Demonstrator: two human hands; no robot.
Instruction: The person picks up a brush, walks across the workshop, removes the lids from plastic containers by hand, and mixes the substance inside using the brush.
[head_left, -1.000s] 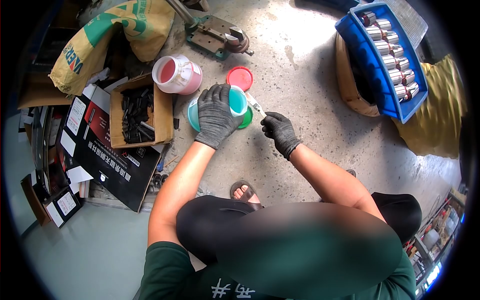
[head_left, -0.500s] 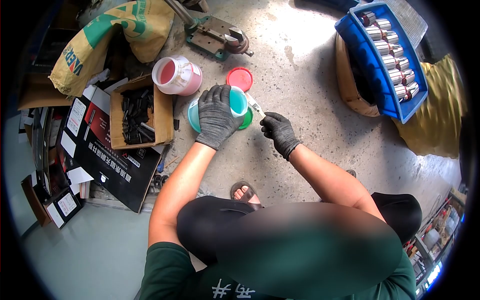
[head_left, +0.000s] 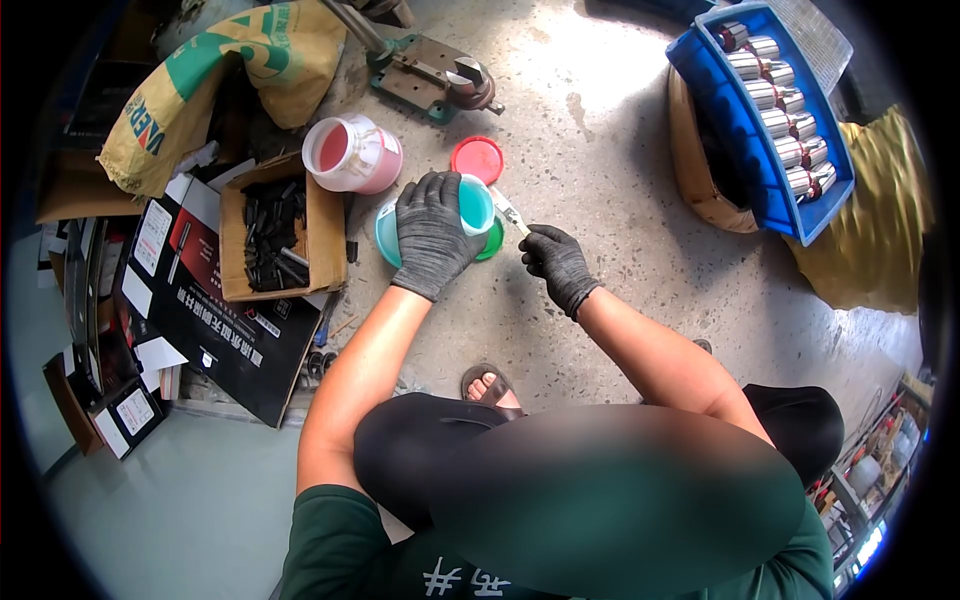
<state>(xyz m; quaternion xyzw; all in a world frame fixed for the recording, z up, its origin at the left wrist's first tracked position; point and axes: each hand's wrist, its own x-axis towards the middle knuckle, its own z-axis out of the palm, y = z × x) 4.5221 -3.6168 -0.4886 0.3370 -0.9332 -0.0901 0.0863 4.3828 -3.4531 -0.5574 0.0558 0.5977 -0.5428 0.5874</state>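
My left hand [head_left: 436, 236], in a dark grey glove, is wrapped over a tilted jar [head_left: 477, 204] with a teal inside, its mouth turned to the right. In my gloved right hand [head_left: 558, 266] is the handle of a flat whitish tool [head_left: 511, 212], whose far end lies beside the jar's mouth. A green lid [head_left: 492, 241] shows partly from under the jar. Above it a red lid [head_left: 476, 160] lies on the floor. To the upper left stands an open jar of pink material [head_left: 376, 157].
A cardboard box [head_left: 327, 237] of black parts stands left, beside black printed cardboard [head_left: 225, 335]. A green metal stand [head_left: 415, 75] is at the top. On the right, a blue crate [head_left: 828, 193] holds several metal cylinders above a yellow sack [head_left: 880, 225].
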